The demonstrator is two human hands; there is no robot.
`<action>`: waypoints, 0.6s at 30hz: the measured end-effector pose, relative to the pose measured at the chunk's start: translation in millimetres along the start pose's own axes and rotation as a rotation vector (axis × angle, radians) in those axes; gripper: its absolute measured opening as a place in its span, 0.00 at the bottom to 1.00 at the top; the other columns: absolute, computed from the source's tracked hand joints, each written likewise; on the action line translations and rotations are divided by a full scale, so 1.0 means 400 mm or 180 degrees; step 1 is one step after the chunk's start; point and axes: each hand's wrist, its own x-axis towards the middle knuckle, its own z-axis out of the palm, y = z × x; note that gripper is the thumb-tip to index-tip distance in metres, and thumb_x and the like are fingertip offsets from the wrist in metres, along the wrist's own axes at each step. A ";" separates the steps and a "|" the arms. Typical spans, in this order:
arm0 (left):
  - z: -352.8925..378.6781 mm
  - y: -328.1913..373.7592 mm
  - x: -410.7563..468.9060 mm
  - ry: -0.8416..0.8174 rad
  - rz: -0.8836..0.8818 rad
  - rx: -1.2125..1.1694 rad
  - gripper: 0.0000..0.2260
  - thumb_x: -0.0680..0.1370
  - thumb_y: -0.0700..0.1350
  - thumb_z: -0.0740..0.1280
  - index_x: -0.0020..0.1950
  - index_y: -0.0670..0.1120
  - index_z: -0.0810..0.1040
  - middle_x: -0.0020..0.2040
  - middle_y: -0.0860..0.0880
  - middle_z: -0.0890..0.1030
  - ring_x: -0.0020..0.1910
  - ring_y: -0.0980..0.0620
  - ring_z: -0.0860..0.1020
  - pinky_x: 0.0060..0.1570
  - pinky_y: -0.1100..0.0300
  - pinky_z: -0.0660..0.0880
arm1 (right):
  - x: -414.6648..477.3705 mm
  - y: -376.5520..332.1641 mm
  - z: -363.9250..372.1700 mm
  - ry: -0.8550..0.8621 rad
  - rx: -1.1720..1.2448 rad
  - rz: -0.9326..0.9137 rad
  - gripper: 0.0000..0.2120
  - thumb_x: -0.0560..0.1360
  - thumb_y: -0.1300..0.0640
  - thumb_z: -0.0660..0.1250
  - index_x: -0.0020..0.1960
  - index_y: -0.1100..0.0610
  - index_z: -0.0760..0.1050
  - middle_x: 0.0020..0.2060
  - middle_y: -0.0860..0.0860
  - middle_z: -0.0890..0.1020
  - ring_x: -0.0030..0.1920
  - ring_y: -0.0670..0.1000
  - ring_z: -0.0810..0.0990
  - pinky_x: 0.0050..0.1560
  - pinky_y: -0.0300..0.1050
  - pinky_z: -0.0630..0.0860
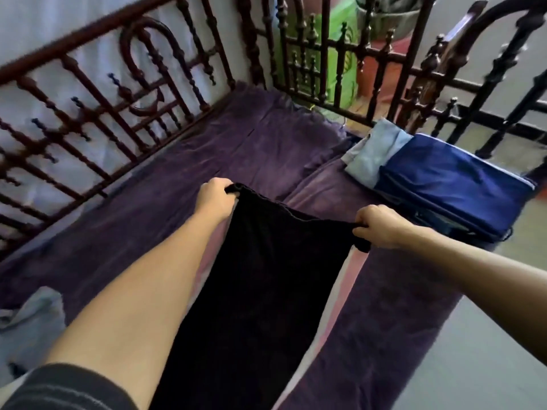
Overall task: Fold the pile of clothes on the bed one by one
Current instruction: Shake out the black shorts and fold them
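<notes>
The black garment (266,291) hangs spread between the two hands, its upper edge pulled taut and the rest falling toward the person over the near part of the bed. What kind of garment it is cannot be told; it shows no fold line yet, so I judge this piece to be at the very start of its folding.

The left hand (214,195) grips one top corner with its fingers curled round the bunched fabric, and the right hand (376,224) pinches the other corner in a closed fist. The hands are well apart, with the cloth stretched between them. A pale pink-and-white strip shows along both side edges beneath the black fabric; what it belongs to is unclear.

On the purple bed sheet (236,137), off to the right, a dark blue garment (450,187) lies flat and squared, touching a folded light blue garment (376,155). These look like finished pieces. At the near left a crumpled pale grey cloth (32,315) lies unfolded, so at least that one seems left to do. The carved wooden bed rail (103,93) runs behind.
</notes>
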 end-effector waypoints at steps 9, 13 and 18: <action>0.466 0.310 0.268 -0.0450 0.0294 -0.0649 0.07 0.77 0.39 0.64 0.48 0.42 0.81 0.45 0.43 0.82 0.45 0.44 0.78 0.40 0.56 0.71 | 0.173 0.465 0.081 0.0164 -0.0068 0.1296 0.06 0.74 0.55 0.65 0.47 0.57 0.78 0.46 0.60 0.81 0.45 0.62 0.79 0.40 0.47 0.71; 0.585 0.337 0.317 -0.0606 0.0232 -0.0780 0.13 0.78 0.44 0.65 0.62 0.44 0.78 0.54 0.44 0.80 0.53 0.47 0.77 0.50 0.64 0.69 | 0.213 0.551 0.149 -0.0050 -0.0384 0.1583 0.09 0.75 0.53 0.64 0.51 0.58 0.76 0.50 0.61 0.80 0.48 0.63 0.79 0.42 0.48 0.71; 0.580 0.159 0.286 -0.0590 -0.0124 -0.0532 0.13 0.77 0.46 0.68 0.60 0.45 0.78 0.51 0.45 0.79 0.51 0.47 0.77 0.51 0.59 0.69 | 0.260 0.478 0.210 0.0031 -0.0757 0.1195 0.10 0.75 0.57 0.63 0.56 0.56 0.73 0.54 0.58 0.79 0.55 0.61 0.77 0.46 0.50 0.72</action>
